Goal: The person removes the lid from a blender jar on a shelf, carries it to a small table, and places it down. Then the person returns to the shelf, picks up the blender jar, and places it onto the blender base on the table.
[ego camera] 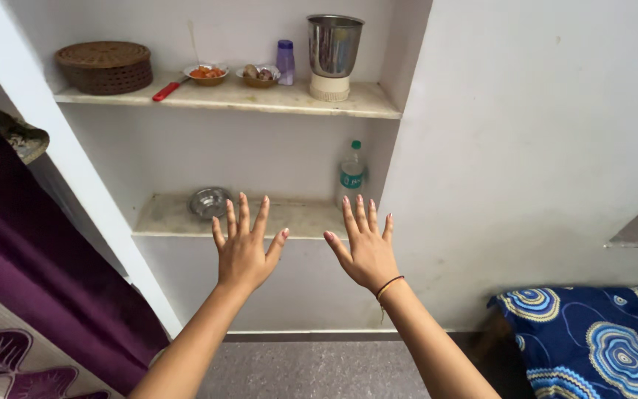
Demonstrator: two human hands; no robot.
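Note:
My left hand (244,247) and my right hand (365,246) are both raised in front of a white wall niche, backs toward me, fingers spread, holding nothing. A thin dark band circles my right wrist. Just behind the hands runs the lower stone shelf (297,219). On it sit a small steel bowl (209,202), just above my left hand, and a clear plastic bottle with a green cap (351,174), just above my right hand. Neither hand touches anything.
The upper shelf (275,98) holds a lidded woven basket (104,66), a red-handled tool (167,90), two small bowls of food (207,73), a purple bottle (285,61) and a steel mixer jar (332,55). A purple curtain (31,281) hangs left; blue patterned bedding (599,340) lies lower right.

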